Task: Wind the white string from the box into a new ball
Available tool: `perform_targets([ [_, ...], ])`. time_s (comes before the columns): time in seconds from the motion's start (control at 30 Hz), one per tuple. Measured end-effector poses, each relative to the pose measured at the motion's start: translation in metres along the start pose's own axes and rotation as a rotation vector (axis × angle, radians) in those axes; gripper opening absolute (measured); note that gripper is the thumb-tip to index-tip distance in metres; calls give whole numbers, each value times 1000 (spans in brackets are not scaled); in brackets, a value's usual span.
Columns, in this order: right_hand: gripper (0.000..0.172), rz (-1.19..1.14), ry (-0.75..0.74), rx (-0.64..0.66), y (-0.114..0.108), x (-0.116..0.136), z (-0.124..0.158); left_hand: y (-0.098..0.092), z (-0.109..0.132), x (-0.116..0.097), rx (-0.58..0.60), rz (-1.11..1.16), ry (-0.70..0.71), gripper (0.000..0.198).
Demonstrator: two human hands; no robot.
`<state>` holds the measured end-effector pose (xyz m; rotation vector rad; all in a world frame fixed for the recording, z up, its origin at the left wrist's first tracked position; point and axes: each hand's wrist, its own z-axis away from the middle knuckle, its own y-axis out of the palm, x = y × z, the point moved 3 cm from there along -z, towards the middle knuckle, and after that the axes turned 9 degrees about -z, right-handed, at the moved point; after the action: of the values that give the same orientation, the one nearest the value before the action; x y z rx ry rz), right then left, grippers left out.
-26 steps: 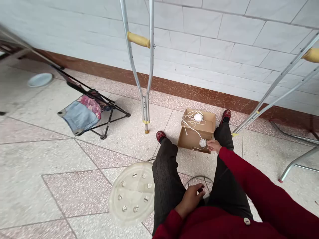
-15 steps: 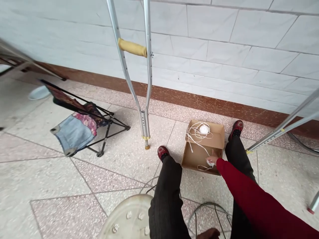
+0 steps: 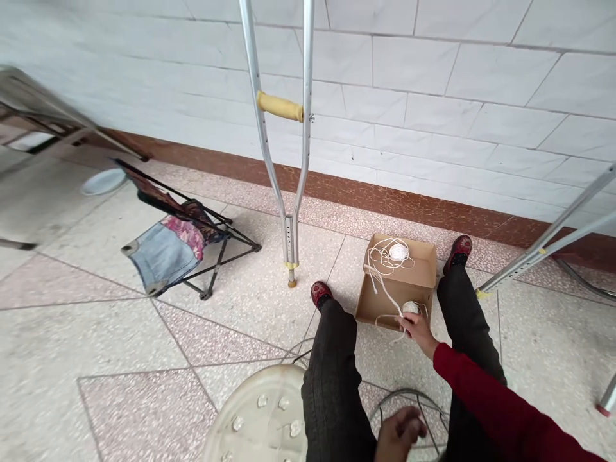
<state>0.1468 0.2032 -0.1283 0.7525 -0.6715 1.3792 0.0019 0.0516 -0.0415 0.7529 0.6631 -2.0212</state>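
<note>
Right hand [image 3: 419,333] low over the near edge of a shallow cardboard box [image 3: 373,308], grip clamped on a small ball of white string [image 3: 410,308], with the ball just above the box floor. Loose white string [image 3: 380,273] in loops across the box, running from that ball to a second, larger ball of string [image 3: 398,252] near the far wall of the box. Box on the tiled floor [image 3: 96,333], between two red shoes [image 3: 321,294] and just in front of dark trousers [image 3: 469,321].

Left hand [image 3: 399,435] at the bottom edge of the view, blurred and partly cut off, just over a round wire frame [image 3: 409,401]; grip probably loose, though impossible to tell for sure.

Round plastic seat [image 3: 260,417] with metal studs beside the left leg. Aluminium crutch [image 3: 290,237] upright against the white tiled wall [image 3: 433,83], left of the box. Second crutch [image 3: 539,247] leaning in from the right. Folding stool [image 3: 192,247] with denim and floral cloth further left, and a pale plate [image 3: 103,181] on the floor beyond it.
</note>
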Motion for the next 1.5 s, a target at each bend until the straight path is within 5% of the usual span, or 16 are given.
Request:
perform_targets([
  [0.1, 31, 28, -117, 1, -3, 3, 64, -15, 7, -9, -90, 273, 52, 67],
  [0.23, 36, 145, -194, 10, -3, 4, 137, -40, 10, -34, -298, 234, 133, 60],
  [0.33, 33, 227, -299, 49, 3, 6, 172, -33, 7, -55, -220, 251, 172, 55],
  [0.5, 35, 236, -338, 67, 7, 10, 201, -8, 10, -87, -29, 338, 164, 52],
  [0.67, 34, 243, -353, 72, 2, 25, 219, -9, 30, -117, -30, 363, 255, 43],
  [0.77, 19, 223, -450, 54, -4, 38, 230, -20, 41, -130, -120, 320, 348, 35],
  [1.0, 25, 158, -756, -275, -69, 120, 255, -52, 67, -163, -105, -98, 525, 22],
  [1.07, 40, 205, -784, -172, -76, 147, 258, -55, 76, -173, -51, -254, 566, 25],
  [1.2, 73, 339, -669, 270, -59, 167, 253, -56, 94, -190, 18, -521, 635, 29],
  [1.33, 40, 329, -427, 487, -48, 144, 243, -68, 107, -197, -68, -750, 701, 28],
  [1.5, 41, 283, -227, 501, -74, 124, 246, -97, 107, -189, -360, -1054, 777, 29],
])
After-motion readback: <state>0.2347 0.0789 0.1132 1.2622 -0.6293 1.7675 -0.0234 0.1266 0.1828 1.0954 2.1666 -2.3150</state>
